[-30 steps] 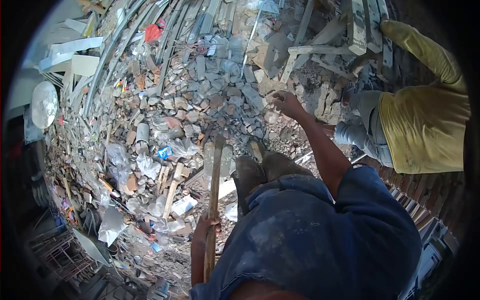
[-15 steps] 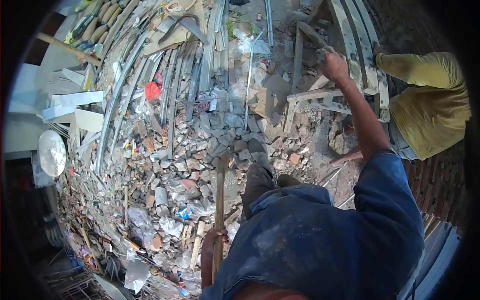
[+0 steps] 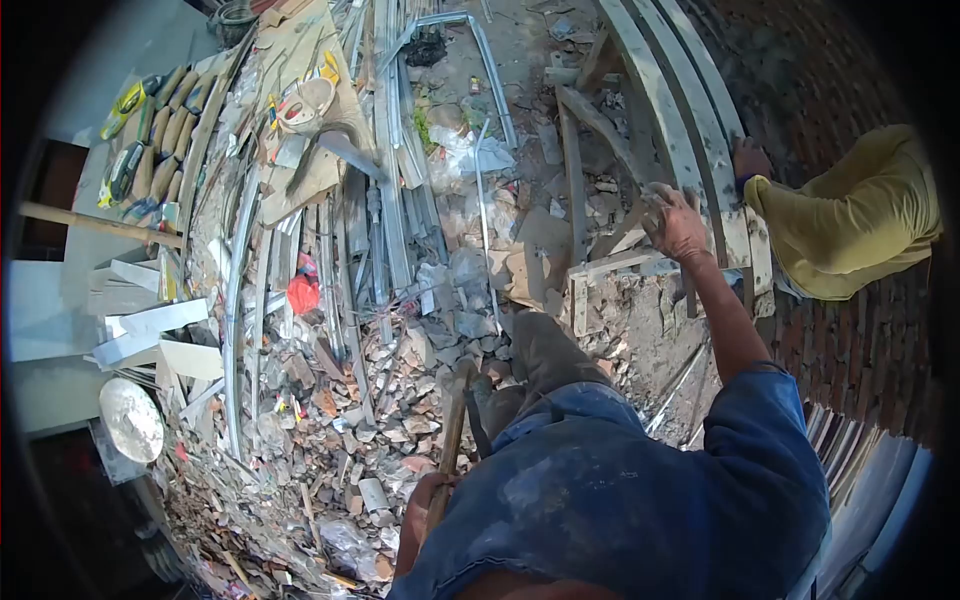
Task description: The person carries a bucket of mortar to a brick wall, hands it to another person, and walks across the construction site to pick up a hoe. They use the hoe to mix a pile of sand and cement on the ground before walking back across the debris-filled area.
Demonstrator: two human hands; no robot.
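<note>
Low in the view, my left hand (image 3: 434, 490) is wrapped round a long wooden handle (image 3: 453, 430), whose upper end reaches the rubble near my legs. My right hand (image 3: 678, 225) is stretched out at the upper right with its fingers curled over something greyish that I cannot make out. It is beside the pale wooden boards (image 3: 690, 100) of a bench-like frame. A lower crosspiece (image 3: 615, 263) of the frame lies just below that hand. Broken bricks and stones (image 3: 400, 425) cover the ground left of my legs.
A co-worker in a yellow shirt (image 3: 850, 220) is at the right, one hand (image 3: 750, 160) on the boards by the brick wall (image 3: 850, 370). Metal profiles (image 3: 390, 200) and a red plastic bag (image 3: 303, 294) lie ahead. Filled sacks (image 3: 165, 140) and a round white-spattered pan (image 3: 131, 420) are at left.
The view has shifted, so the rubble and pan appear lower. My legs have moved up toward the frame. My left hand still grips the handle, which now leans more. The co-worker's hand shows more clearly.
</note>
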